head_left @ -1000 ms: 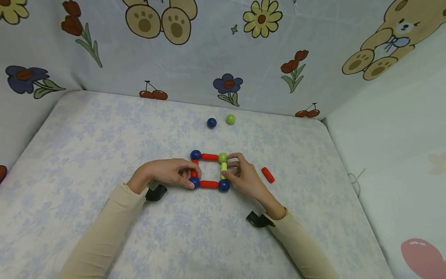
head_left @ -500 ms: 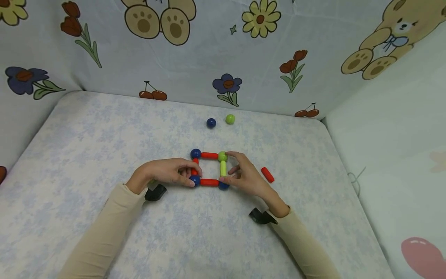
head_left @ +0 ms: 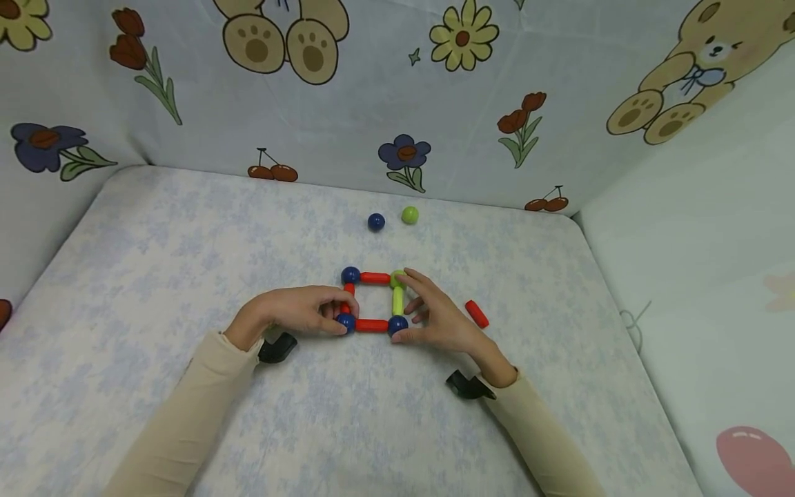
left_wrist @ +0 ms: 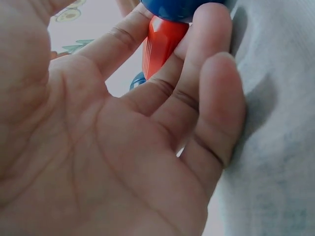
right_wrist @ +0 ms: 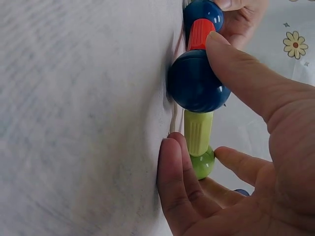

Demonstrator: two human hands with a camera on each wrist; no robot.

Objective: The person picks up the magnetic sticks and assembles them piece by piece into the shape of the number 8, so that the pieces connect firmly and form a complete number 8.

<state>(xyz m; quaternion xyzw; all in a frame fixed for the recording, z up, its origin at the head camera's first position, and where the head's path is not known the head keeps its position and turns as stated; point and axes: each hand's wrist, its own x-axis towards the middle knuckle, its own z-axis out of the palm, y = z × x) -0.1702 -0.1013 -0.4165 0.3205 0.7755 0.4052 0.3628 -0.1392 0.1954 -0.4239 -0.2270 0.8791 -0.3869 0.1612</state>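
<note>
A square of toy building balls and rods lies on the table, with red rods (head_left: 372, 325) on three sides and a yellow-green rod (head_left: 397, 301) on the right one. Blue balls form three corners; a green ball (right_wrist: 202, 167) is at the far right. My left hand (head_left: 304, 308) grips the near-left corner, thumb on its blue ball (head_left: 346, 322) and fingers around the left red rod (left_wrist: 160, 44). My right hand (head_left: 437, 317) spans the right side, thumb against the near-right blue ball (right_wrist: 194, 81) and index fingertip at the green ball. Its other fingers bend beside the yellow-green rod.
Beyond the square lie a loose blue ball (head_left: 375, 221) and a loose green ball (head_left: 410, 215). A loose red rod (head_left: 477, 314) lies right of my right hand. Patterned cloth walls (head_left: 348, 117) rise behind and beside the table (head_left: 217, 228).
My right thumb has slid from the yellow-green rod down to the near side of the near-right blue ball. The index finger stays by the green ball. My left hand keeps its grip.
</note>
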